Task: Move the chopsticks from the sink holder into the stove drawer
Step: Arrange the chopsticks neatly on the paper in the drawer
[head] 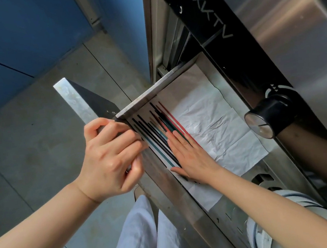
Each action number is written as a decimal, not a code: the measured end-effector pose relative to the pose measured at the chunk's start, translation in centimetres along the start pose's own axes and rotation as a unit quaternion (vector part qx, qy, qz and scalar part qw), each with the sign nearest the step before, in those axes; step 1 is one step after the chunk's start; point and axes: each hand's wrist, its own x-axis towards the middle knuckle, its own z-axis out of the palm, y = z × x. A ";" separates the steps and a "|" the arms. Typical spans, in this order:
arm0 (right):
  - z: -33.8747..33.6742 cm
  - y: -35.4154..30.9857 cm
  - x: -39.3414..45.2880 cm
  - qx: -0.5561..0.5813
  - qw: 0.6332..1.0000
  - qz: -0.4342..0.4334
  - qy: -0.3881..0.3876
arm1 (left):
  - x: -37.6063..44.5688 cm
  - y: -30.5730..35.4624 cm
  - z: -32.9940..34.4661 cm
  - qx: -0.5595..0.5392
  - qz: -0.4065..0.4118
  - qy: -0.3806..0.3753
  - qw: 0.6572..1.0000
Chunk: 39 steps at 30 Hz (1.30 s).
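Several chopsticks (155,132), black, teal and red, lie side by side in the open steel stove drawer (151,94), on white paper lining (214,123). My right hand (189,155) lies flat with fingers straight, pressing on the chopsticks' near ends. My left hand (107,155) curls around the drawer's front panel (88,103) at its top edge, holding it. The sink holder is out of view.
A black stove knob (266,118) sticks out from the steel stove front to the right of the drawer. Above it runs a black glass panel (212,19) with lettering. Grey floor tiles and a blue cabinet (20,37) lie to the left. My light trousers show below.
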 end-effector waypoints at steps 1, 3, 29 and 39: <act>0.0 0.0 -0.3 -0.001 1.000 -0.004 0.008 | 0.0 0.0 0.0 0.006 0.000 -0.002 1.000; 0.1 -0.1 -0.5 0.002 1.000 -0.013 0.020 | 0.0 -0.1 -0.1 0.022 0.002 -0.011 1.000; 0.2 -2.3 2.0 0.021 0.999 -0.019 0.020 | -0.3 -0.9 -0.8 0.037 0.053 -0.061 0.996; 0.5 -0.8 2.0 0.005 1.000 0.022 0.015 | -0.3 -0.8 -0.3 0.034 0.050 -0.028 0.998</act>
